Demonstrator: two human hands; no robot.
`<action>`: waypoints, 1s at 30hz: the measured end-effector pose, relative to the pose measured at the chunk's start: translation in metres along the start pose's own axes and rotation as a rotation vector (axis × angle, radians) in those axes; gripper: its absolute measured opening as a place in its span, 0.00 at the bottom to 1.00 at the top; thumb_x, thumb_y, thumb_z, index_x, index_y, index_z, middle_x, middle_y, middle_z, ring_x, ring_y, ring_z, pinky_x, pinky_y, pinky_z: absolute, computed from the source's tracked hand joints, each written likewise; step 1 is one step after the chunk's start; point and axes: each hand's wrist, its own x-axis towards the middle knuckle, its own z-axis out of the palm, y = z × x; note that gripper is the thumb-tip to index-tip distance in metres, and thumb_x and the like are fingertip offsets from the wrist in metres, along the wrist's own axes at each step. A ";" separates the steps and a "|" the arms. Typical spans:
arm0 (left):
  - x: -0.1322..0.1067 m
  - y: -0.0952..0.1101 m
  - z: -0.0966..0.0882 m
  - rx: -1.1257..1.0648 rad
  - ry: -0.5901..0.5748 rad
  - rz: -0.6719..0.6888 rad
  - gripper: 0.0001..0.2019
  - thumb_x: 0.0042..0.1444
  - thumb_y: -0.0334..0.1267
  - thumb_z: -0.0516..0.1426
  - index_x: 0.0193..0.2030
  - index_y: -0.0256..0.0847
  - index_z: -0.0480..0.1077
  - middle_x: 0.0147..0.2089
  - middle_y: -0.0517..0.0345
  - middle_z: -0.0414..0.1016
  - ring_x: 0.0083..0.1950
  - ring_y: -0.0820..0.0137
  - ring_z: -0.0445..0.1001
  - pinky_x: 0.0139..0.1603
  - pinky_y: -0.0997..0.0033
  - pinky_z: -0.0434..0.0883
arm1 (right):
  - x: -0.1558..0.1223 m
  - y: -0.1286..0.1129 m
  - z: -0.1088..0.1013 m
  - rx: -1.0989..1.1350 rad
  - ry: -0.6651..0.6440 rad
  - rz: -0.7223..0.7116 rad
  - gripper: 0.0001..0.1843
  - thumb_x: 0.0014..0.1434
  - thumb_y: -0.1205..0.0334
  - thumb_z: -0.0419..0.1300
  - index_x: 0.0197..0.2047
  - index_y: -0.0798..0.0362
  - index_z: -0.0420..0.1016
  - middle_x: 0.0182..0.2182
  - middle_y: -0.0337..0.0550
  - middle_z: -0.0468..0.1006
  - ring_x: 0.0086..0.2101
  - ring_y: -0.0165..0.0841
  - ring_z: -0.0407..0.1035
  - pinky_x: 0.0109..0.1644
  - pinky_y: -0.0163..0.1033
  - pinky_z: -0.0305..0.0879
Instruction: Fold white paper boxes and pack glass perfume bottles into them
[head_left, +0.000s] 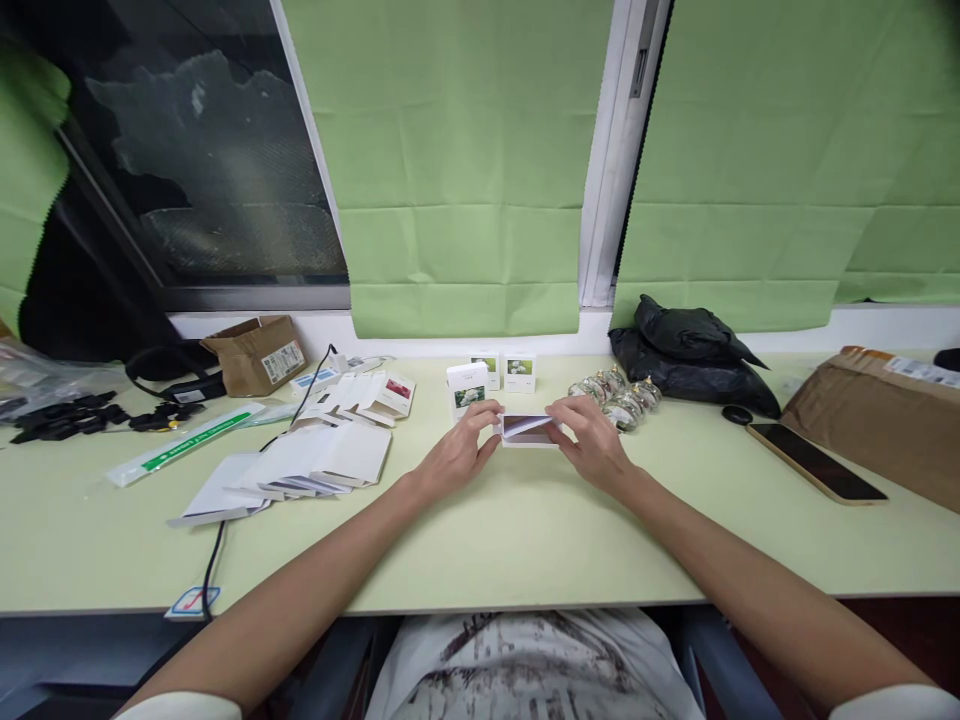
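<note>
Fingers of the left hand (459, 458) and right hand (596, 446) are pinched on opposite ends of a small white rectangular cardboard box (529, 432), apparently to steady it, right of fanned, flat white cardboard cartons (319, 460).

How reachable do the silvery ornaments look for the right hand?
Probably yes: the silvery ornaments lie just beyond the right hand, nothing visible between, though it would likely have to let go of the small white box.

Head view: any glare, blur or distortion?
Head view: pale patches, perhaps reflections, mark the window pane; wide-angle distortion seemingly slants the window frame; left hand, right hand and held box look fairly sharp.
</note>
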 end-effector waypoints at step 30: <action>-0.012 -0.008 0.005 0.213 -0.074 -0.026 0.19 0.71 0.29 0.52 0.65 0.51 0.60 0.63 0.45 0.63 0.64 0.61 0.72 0.53 0.57 0.81 | 0.008 -0.002 0.002 0.013 -0.187 0.045 0.07 0.72 0.64 0.60 0.47 0.45 0.79 0.53 0.47 0.80 0.54 0.44 0.68 0.58 0.56 0.72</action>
